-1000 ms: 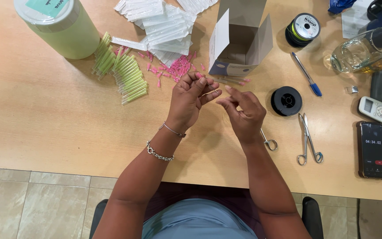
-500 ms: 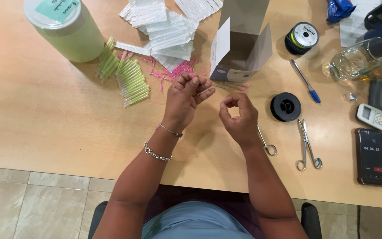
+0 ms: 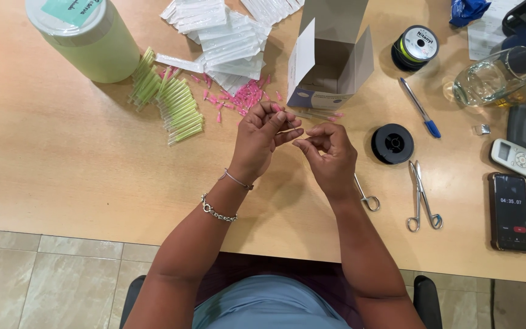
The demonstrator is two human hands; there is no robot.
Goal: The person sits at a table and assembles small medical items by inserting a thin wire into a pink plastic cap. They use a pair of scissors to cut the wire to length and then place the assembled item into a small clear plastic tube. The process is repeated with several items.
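Thin needle (image 3: 291,125), hard to make out, pinched in left hand (image 3: 263,139) fingertips, just below the box (image 3: 327,67). Right hand (image 3: 331,155) beside it, fingers curled narrow, tips near needle; grip unclear. Pink caps (image 3: 245,97) left of box, green tubes (image 3: 175,103) further left. Scissors (image 3: 422,196) and spool (image 3: 392,143) right of box.

Both hands meet just below the open white box (image 3: 330,67) on the desk (image 3: 62,164). The left hand (image 3: 262,137) pinches a thin pink-tipped piece (image 3: 277,108), and the right hand (image 3: 330,155) curls beside it, fingertips nearly touching. Left of the box lie pink pieces (image 3: 245,96) and green tubes (image 3: 175,103); right of it, a black spool (image 3: 392,143).
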